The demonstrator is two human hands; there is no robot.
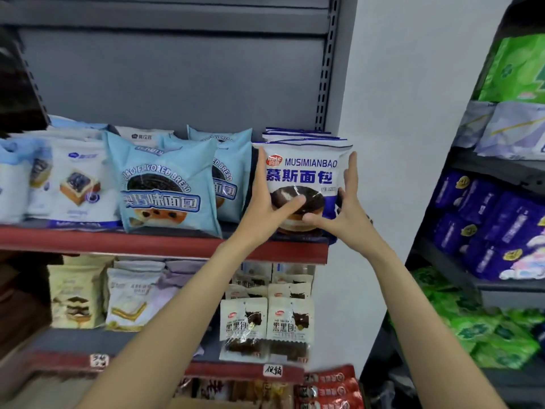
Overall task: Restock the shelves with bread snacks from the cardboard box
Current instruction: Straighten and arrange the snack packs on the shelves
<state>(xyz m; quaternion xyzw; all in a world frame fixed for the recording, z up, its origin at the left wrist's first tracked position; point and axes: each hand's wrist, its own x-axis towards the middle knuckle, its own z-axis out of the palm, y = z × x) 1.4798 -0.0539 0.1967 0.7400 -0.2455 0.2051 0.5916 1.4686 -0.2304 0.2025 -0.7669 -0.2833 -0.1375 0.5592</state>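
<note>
The mousse bread pack [303, 184] is stood at the right end of the shelf [165, 242], against the packs behind. It is pressed by the left hand [269, 205] and right hand [345, 211] with fingers spread straight. If released unsteady, it could tip off the front edge.

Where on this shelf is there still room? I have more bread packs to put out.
A narrow dark gap shows between the light blue bread packs and the Musimianbao pack that both hands steady: left hand, right hand. Left of that, packs overlap. Above the row, open space runs up the grey back panel.
</note>
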